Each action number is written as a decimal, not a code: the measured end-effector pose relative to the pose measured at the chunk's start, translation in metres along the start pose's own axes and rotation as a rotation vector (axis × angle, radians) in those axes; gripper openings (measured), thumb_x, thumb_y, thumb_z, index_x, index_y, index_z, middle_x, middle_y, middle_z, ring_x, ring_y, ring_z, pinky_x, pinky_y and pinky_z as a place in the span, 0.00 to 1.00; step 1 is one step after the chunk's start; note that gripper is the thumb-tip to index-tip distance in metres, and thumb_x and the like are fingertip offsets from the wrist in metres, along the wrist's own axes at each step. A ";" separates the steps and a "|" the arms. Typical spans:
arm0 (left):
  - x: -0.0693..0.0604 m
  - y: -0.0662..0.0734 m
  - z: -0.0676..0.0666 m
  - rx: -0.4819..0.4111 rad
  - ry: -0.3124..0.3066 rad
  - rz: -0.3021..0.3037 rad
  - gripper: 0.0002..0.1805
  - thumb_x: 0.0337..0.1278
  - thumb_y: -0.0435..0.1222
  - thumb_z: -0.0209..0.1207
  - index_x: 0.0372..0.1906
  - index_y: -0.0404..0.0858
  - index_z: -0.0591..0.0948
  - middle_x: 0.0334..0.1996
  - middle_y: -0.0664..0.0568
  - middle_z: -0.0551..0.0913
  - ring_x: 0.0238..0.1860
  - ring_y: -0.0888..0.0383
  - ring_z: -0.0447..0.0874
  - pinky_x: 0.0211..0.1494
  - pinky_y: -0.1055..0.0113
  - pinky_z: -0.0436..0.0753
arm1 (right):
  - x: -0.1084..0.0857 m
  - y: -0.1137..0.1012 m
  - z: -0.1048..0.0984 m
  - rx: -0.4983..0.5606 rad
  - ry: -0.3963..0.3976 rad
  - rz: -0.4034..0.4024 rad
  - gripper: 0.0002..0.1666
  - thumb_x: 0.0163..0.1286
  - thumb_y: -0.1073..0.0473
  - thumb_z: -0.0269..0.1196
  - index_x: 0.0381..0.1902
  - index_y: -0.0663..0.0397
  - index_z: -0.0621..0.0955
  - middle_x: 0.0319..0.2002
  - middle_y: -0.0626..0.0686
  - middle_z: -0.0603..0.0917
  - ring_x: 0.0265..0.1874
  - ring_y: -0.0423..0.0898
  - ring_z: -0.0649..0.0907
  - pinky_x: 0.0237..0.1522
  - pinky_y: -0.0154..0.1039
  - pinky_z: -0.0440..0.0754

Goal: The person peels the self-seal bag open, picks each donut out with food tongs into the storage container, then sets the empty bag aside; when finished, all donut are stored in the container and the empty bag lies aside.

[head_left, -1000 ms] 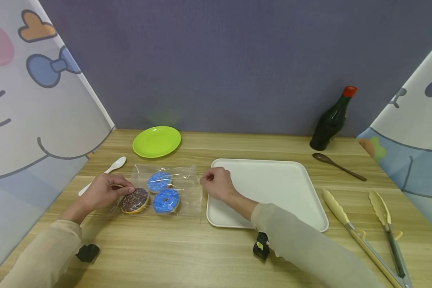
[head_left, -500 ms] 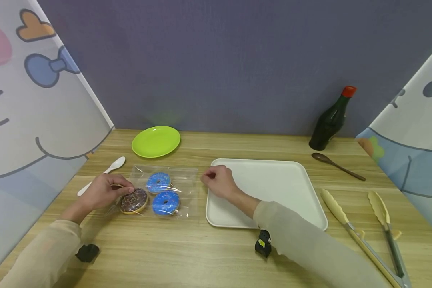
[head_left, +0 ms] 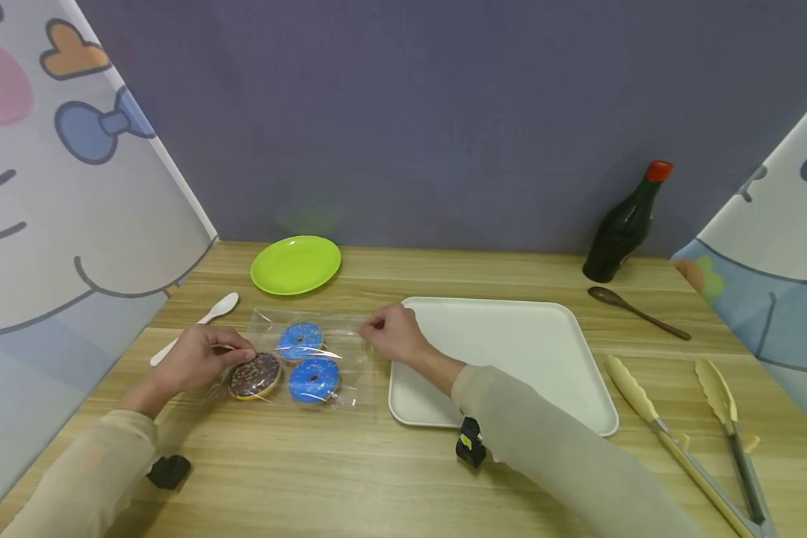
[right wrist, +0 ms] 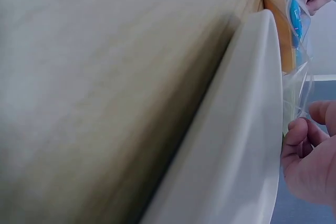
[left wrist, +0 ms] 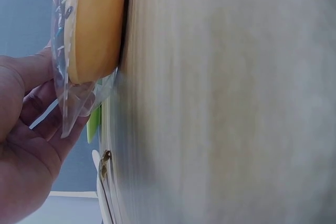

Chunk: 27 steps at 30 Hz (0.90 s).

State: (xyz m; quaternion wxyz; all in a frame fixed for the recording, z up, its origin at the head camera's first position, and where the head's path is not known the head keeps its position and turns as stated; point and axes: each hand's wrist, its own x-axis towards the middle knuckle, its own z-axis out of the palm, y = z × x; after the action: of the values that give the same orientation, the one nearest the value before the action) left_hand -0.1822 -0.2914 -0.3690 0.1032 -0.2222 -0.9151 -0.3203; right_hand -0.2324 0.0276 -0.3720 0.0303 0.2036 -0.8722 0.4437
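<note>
Bag [head_left: 354,377] lies just left of the tray [head_left: 504,362], pinched at its left end

The bag is clear and rests on the wooden table [head_left: 296,482]. Three donuts sit in it: a brown donut [head_left: 254,377] at the left, a blue donut with sprinkles [head_left: 291,345] at the back and a second blue one [head_left: 326,385] in front of it.

The left hand [head_left: 198,360] has its thumb and forefinger drawn together, pinching the bag's film at the back edge of the brown donut. The right hand [head_left: 394,334] is at the bag's right edge, near the tray's back left corner. Its fingers are bent, thumb and forefinger nearly meeting; the right wrist view shows film reaching their tips, but I cannot tell whether they have hold of it.

The tray is white. Behind the bag is a green plate [head_left: 296,265], near the back wall [head_left: 403,127]; a white spoon [head_left: 223,305] lies partly hidden behind the left hand. Right of the tray are tongs [head_left: 689,466], spread apart, and behind them a brown spoon [head_left: 635,310]. A dark bottle [head_left: 617,235] with a red top stands at the back right.
</note>
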 end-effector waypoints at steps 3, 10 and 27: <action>0.000 0.000 0.000 -0.008 0.000 0.002 0.07 0.46 0.24 0.68 0.25 0.40 0.87 0.27 0.56 0.84 0.30 0.67 0.79 0.33 0.76 0.80 | 0.002 -0.001 0.001 -0.011 -0.011 0.032 0.08 0.59 0.61 0.64 0.23 0.56 0.86 0.19 0.44 0.81 0.20 0.37 0.75 0.28 0.32 0.75; 0.000 -0.001 0.000 -0.008 0.000 0.008 0.07 0.46 0.24 0.68 0.25 0.39 0.87 0.26 0.54 0.84 0.30 0.67 0.79 0.33 0.77 0.79 | 0.002 -0.001 0.000 0.011 -0.015 0.118 0.08 0.60 0.63 0.62 0.23 0.54 0.85 0.20 0.44 0.80 0.23 0.40 0.76 0.26 0.33 0.75; 0.001 0.001 0.000 0.012 -0.002 -0.026 0.07 0.47 0.25 0.68 0.25 0.40 0.87 0.26 0.54 0.84 0.30 0.67 0.79 0.32 0.75 0.80 | -0.008 0.018 -0.011 -0.023 0.091 0.032 0.08 0.59 0.63 0.64 0.21 0.56 0.84 0.18 0.45 0.79 0.20 0.39 0.75 0.27 0.33 0.74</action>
State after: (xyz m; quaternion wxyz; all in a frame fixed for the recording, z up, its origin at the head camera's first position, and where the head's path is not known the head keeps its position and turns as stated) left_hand -0.1828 -0.2905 -0.3684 0.0995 -0.2099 -0.9199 -0.3161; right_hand -0.2335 0.0476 -0.3807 0.0650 0.1688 -0.8781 0.4430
